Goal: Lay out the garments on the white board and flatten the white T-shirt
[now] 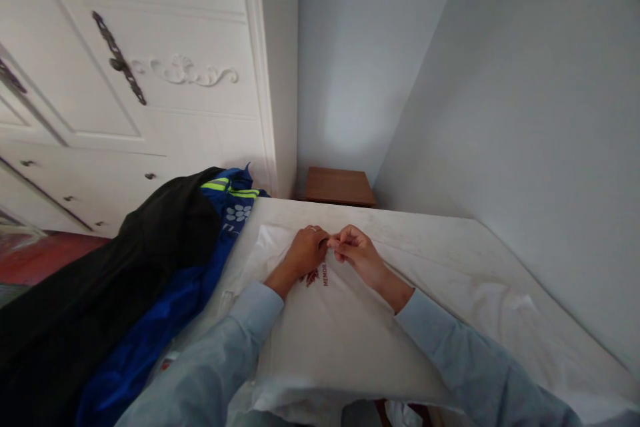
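A white printed cloth (345, 347), which looks like a T-shirt, lies spread out in front of me. Red print and dark red lettering (325, 273) show on it, partly covered by my hands. My left hand (307, 250) is closed at the cloth's far edge, its fingers curled down, with a ring on one finger. Close beside it, my right hand (357, 253) makes a pinch with thumb and forefinger. The fingertips of both hands nearly meet just above the print. What lies between the right fingertips is too small to make out.
The white tabletop (430, 230) runs to a grey wall on the right. Black and blue clothes (175, 227) are heaped at the left. A white wardrobe (190, 33) stands behind them, and a brown wooden cabinet (340, 185) sits beyond the table's far edge.
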`<act>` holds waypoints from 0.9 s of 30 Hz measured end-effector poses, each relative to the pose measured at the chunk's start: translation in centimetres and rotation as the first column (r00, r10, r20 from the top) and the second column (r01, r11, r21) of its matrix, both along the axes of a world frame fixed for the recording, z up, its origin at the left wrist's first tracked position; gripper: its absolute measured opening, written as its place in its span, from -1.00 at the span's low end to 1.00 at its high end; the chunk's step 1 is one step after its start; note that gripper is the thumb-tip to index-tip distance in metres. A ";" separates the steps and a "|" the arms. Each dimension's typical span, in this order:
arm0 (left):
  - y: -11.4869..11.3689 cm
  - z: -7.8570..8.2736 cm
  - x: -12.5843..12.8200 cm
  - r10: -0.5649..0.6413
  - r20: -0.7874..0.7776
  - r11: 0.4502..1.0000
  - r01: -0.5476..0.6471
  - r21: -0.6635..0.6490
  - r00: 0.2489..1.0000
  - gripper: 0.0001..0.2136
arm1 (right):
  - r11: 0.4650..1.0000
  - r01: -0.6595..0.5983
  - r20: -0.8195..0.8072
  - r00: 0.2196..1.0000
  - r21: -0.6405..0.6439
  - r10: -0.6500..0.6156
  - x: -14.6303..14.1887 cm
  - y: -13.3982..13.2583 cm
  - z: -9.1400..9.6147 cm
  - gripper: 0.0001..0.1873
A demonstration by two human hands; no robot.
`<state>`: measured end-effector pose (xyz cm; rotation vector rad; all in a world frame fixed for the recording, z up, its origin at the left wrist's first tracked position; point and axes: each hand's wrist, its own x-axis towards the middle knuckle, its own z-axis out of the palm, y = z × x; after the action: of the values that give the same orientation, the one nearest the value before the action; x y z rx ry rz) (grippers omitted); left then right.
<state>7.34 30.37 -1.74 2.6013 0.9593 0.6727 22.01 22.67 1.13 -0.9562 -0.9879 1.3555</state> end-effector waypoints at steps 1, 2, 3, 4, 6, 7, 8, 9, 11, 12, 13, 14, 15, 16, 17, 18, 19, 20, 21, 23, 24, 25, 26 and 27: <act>0.3 0.0 0.1 -0.009 0.019 1.000 0.010 -0.008 1.000 -0.78 | 1.000 0.001 -0.040 0.999 -0.022 -0.002 0.3 0.2 -0.3 -0.42; 0.5 0.0 0.2 -0.013 0.038 1.000 0.014 -0.018 0.999 -0.78 | 0.999 -0.001 -0.077 0.997 -0.042 -0.003 0.6 0.2 -0.5 -0.43; 0.7 0.0 0.3 -0.010 0.054 1.000 0.011 -0.028 0.999 -0.78 | 0.998 -0.005 -0.109 0.994 -0.060 -0.002 0.8 0.3 -0.8 -0.44; 0.8 0.0 0.4 -0.002 0.065 0.999 0.004 -0.036 0.998 -0.78 | 0.997 -0.011 -0.135 0.991 -0.077 0.000 1.0 0.3 -0.9 -0.45; 0.9 0.1 0.5 0.003 0.063 0.999 -0.001 -0.037 0.998 -0.79 | 0.995 -0.027 -0.176 0.984 -0.097 0.010 1.2 0.3 -1.1 -0.46; 0.8 0.2 0.6 -0.006 0.051 0.999 0.008 -0.031 0.999 -0.79 | 0.994 -0.036 -0.194 0.981 -0.104 0.015 1.3 0.3 -1.1 -0.46; 0.7 0.2 0.7 -0.019 0.036 1.000 0.020 -0.023 0.999 -0.79 | 0.993 -0.041 -0.211 0.977 -0.113 0.016 1.4 0.4 -1.2 -0.46; 0.5 0.4 0.7 -0.034 0.023 0.999 0.034 -0.015 0.999 -0.80 | 0.991 -0.043 -0.229 0.973 -0.126 0.013 1.5 0.4 -1.2 -0.45; 0.2 0.6 0.8 -0.054 0.022 0.999 0.054 -0.005 0.998 -0.80 | 0.986 -0.039 -0.274 0.962 -0.160 -0.006 1.7 0.6 -1.4 -0.45; 0.1 0.7 0.9 -0.060 0.043 0.998 0.060 -0.003 0.997 -0.80 | 0.983 -0.038 -0.300 0.954 -0.178 -0.018 1.8 0.8 -1.5 -0.45; 0.0 0.8 0.9 -0.062 0.078 0.998 0.062 -0.003 0.995 -0.80 | 0.980 -0.041 -0.329 0.944 -0.195 -0.026 1.9 0.8 -1.6 -0.46; -0.1 0.8 0.9 -0.060 0.123 0.998 0.061 -0.004 0.991 -0.80 | 0.977 -0.052 -0.360 0.933 -0.208 -0.027 2.1 0.9 -1.7 -0.49; -0.1 0.9 0.9 -0.050 0.178 0.999 0.052 -0.008 0.983 -0.79 | 0.974 -0.070 -0.392 0.920 -0.216 -0.021 2.2 1.0 -1.7 -0.52; -0.1 0.9 0.8 -0.036 0.239 0.999 0.042 -0.020 0.970 -0.80 | 0.972 -0.090 -0.423 0.906 -0.215 -0.009 2.3 1.0 -1.8 -0.55; -0.2 0.9 0.7 -0.019 0.298 0.998 0.034 -0.046 0.954 -0.81 | 0.973 -0.107 -0.453 0.891 -0.204 0.003 2.4 0.9 -1.8 -0.59; -0.2 1.0 0.6 -0.004 0.349 0.995 0.037 -0.088 0.937 -0.83 | 0.976 -0.116 -0.481 0.877 -0.184 0.013 2.4 0.8 -1.7 -0.63; -0.4 1.2 0.5 0.002 0.386 0.988 0.058 -0.144 0.922 -0.84 | 0.980 -0.118 -0.505 0.863 -0.158 0.022 2.3 0.7 -1.6 -0.67; -0.6 1.3 0.4 -0.002 0.412 0.973 0.097 -0.210 0.911 -0.83 | 0.985 -0.115 -0.524 0.851 -0.132 0.029 2.3 0.6 -1.5 -0.69; -0.8 1.6 0.3 -0.014 0.428 0.949 0.147 -0.280 0.904 -0.79 | 0.988 -0.112 -0.539 0.842 -0.109 0.036 2.2 0.4 -1.4 -0.69; -1.4 2.1 0.2 -0.050 0.449 0.883 0.249 -0.397 0.892 -0.72 | 0.990 -0.113 -0.556 0.830 -0.080 0.050 2.0 0.2 -1.2 -0.66; -1.7 2.4 0.1 -0.068 0.466 0.852 0.294 -0.433 0.882 -0.70 | 0.991 -0.115 -0.561 0.826 -0.073 0.055 1.9 0.1 -1.1 -0.65; -1.9 2.7 0.1 -0.079 0.488 0.825 0.332 -0.458 0.869 -0.68 | 0.991 -0.115 -0.564 0.824 -0.069 0.056 1.9 0.1 -1.0 -0.65; -2.0 2.9 0.2 -0.085 0.509 0.805 0.360 -0.472 0.856 -0.68 | 0.991 -0.113 -0.567 0.822 -0.067 0.055 1.9 0.0 -1.0 -0.65; -2.1 3.0 0.2 -0.090 0.527 0.791 0.382 -0.478 0.845 -0.67 | 0.992 -0.109 -0.570 0.820 -0.066 0.052 1.9 0.0 -1.0 -0.65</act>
<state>7.53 28.23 1.29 1.8464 0.5323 0.7656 23.87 22.68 0.15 -0.5190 -0.5082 1.6425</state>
